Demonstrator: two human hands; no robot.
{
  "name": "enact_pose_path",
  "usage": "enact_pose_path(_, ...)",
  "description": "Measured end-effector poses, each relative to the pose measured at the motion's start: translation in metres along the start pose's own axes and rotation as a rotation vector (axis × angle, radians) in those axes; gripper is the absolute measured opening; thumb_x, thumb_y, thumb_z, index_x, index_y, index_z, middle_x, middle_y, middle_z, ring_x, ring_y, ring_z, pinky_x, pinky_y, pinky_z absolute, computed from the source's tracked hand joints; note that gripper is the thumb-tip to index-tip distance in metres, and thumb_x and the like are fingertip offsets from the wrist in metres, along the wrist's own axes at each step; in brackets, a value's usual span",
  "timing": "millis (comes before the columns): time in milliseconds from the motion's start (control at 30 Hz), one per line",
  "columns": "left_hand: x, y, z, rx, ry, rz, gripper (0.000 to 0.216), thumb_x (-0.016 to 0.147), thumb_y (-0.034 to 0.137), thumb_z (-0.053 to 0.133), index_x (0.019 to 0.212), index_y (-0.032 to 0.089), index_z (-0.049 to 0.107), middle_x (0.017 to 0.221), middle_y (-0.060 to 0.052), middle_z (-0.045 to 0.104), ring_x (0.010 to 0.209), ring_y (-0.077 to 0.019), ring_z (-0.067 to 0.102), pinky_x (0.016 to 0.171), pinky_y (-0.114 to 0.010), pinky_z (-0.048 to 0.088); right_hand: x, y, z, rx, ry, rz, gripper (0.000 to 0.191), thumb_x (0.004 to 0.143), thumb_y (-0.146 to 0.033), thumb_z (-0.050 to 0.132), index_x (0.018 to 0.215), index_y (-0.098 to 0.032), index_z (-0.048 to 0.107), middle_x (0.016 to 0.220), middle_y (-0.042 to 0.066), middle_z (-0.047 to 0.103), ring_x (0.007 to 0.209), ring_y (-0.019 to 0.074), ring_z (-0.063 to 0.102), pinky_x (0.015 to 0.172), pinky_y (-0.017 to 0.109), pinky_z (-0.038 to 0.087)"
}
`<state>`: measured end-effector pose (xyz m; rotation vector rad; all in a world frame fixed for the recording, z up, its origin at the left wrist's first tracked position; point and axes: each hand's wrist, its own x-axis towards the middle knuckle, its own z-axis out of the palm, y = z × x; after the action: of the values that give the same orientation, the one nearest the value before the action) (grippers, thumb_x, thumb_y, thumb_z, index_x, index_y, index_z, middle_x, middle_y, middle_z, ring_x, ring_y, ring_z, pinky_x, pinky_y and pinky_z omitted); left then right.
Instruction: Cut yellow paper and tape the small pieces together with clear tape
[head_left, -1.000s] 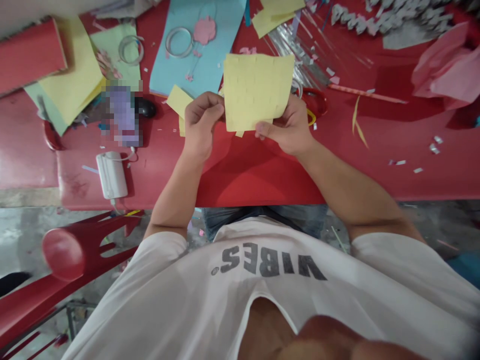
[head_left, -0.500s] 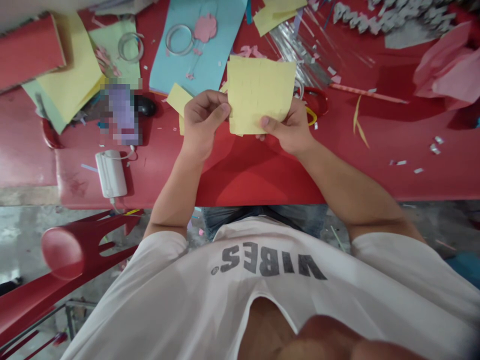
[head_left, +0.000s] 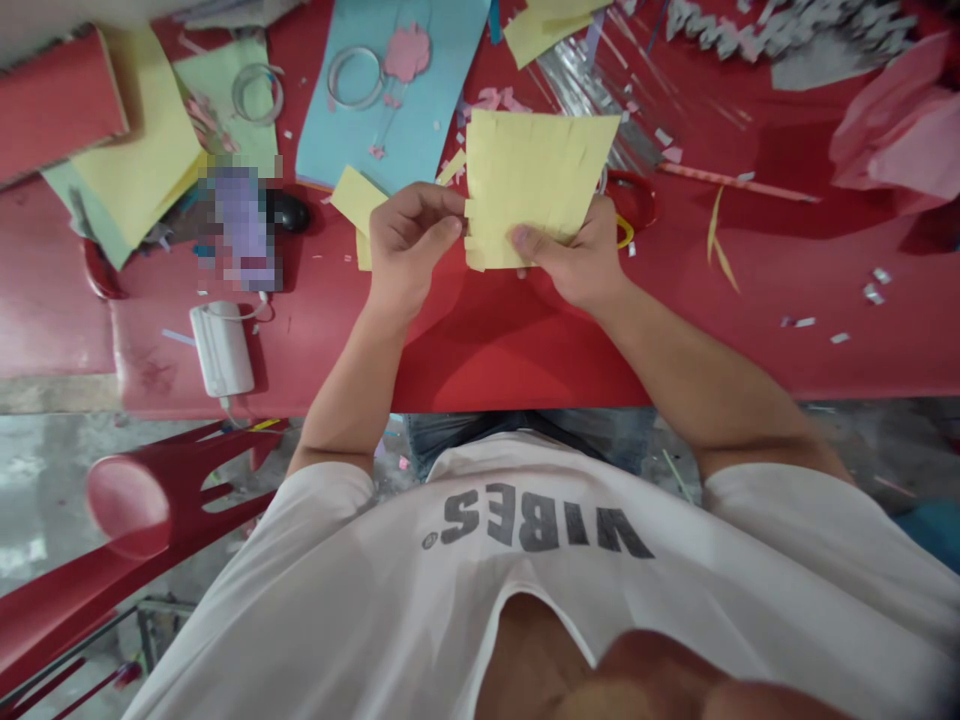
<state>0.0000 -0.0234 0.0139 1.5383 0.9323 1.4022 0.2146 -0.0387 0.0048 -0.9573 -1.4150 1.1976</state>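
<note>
We hold a yellow paper sheet (head_left: pixel 544 175) over the red table (head_left: pixel 517 350) | left hand (head_left: pixel 412 245) pinches its edge, right hand (head_left: pixel 570 258) grips its lower corner | small cuts notch the left edge | other edges look mostly uncut

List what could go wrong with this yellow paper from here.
The yellow paper sheet has narrow cut tabs along its edge by the left hand; a firm pinch could tear them. The right hand presses its thumb on the sheet and might crease it. The loose yellow paper piece nearby could get mixed up with it.
</note>
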Motion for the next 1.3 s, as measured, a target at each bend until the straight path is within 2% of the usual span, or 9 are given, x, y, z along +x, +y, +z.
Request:
enact_pose_path(133,0.000,0.007,0.004,0.050,0.034,0.020,0.030,0.089,0.056,0.078,0.087,0.026,0.075,0.077,0.004,0.066,0.073,-0.0099,0.071,0.071,-0.027,0.063,0.001,0.007,-0.001,-0.025,0.008,0.005,0.071,0.078,-0.091,0.073,0.101,-0.024,0.074,0.090,0.004,0.073,0.076,0.0249,0.075,0.070,0.046,0.073)
enact_pose_path(233,0.000,0.011,0.006,0.073,0.044,0.022,0.029,0.090,0.053,0.078,0.084,0.025,0.075,0.075,0.004,0.066,0.071,-0.0095,0.069,0.068,-0.026,0.061,0.001,0.009,-0.001,-0.017,0.007,-0.009,0.071,0.078,-0.089,0.074,0.104,-0.024,0.075,0.093,0.004,0.074,0.077,0.0258,0.076,0.071,0.048,0.073)
enact_pose_path(500,-0.002,0.012,0.007,0.071,0.097,0.024,0.031,0.089,0.054,0.077,0.083,0.024,0.074,0.074,0.003,0.065,0.069,-0.0106,0.068,0.066,-0.027,0.059,-0.001,0.000,0.000,-0.006,-0.023,0.053,0.064,0.081,-0.086,0.075,0.091,-0.023,0.073,0.076,0.004,0.072,0.063,0.0219,0.072,0.059,0.039,0.071)
enact_pose_path(733,-0.004,0.010,0.008,0.080,0.097,0.016,0.031,0.091,0.055,0.076,0.085,0.024,0.073,0.074,0.003,0.064,0.070,-0.0113,0.069,0.067,-0.028,0.060,-0.001,-0.004,0.000,0.030,-0.023,-0.012,0.056,0.084,-0.078,0.079,0.089,-0.022,0.076,0.077,0.003,0.072,0.058,0.0194,0.069,0.057,0.040,0.071)
enact_pose_path(967,-0.004,0.001,0.005,0.010,0.126,-0.026,0.035,0.092,0.060,0.072,0.088,0.025,0.069,0.077,0.003,0.059,0.081,-0.0140,0.074,0.079,-0.033,0.065,-0.001,-0.005,-0.001,0.052,-0.018,0.000,0.052,0.084,-0.073,0.082,0.087,-0.022,0.075,0.080,0.003,0.072,0.059,0.0192,0.069,0.059,0.041,0.072)
enact_pose_path(1167,-0.003,-0.002,0.003,-0.074,0.023,-0.074,0.044,0.088,0.062,0.077,0.112,0.027,0.068,0.089,0.002,0.070,0.086,-0.0141,0.075,0.079,-0.031,0.064,0.000,0.005,-0.001,0.033,-0.046,0.021,0.056,0.081,-0.076,0.083,0.094,-0.022,0.075,0.082,0.004,0.071,0.064,0.0205,0.070,0.064,0.043,0.071)
enact_pose_path(1233,-0.003,-0.003,0.005,-0.046,0.018,-0.090,0.045,0.086,0.066,0.077,0.109,0.028,0.069,0.089,0.002,0.070,0.088,-0.0161,0.076,0.078,-0.033,0.064,0.000,0.006,-0.001,0.022,-0.067,0.014,0.057,0.081,-0.077,0.083,0.097,-0.022,0.077,0.085,0.005,0.073,0.067,0.0220,0.071,0.067,0.045,0.071)
enact_pose_path(1300,-0.003,-0.004,0.006,-0.007,0.043,-0.100,0.044,0.084,0.067,0.078,0.101,0.027,0.069,0.086,0.003,0.068,0.085,-0.0164,0.075,0.075,-0.034,0.064,0.002,0.006,-0.002,0.004,-0.064,-0.008,0.058,0.081,-0.078,0.082,0.100,-0.023,0.077,0.092,0.005,0.075,0.078,0.0256,0.074,0.074,0.047,0.071)
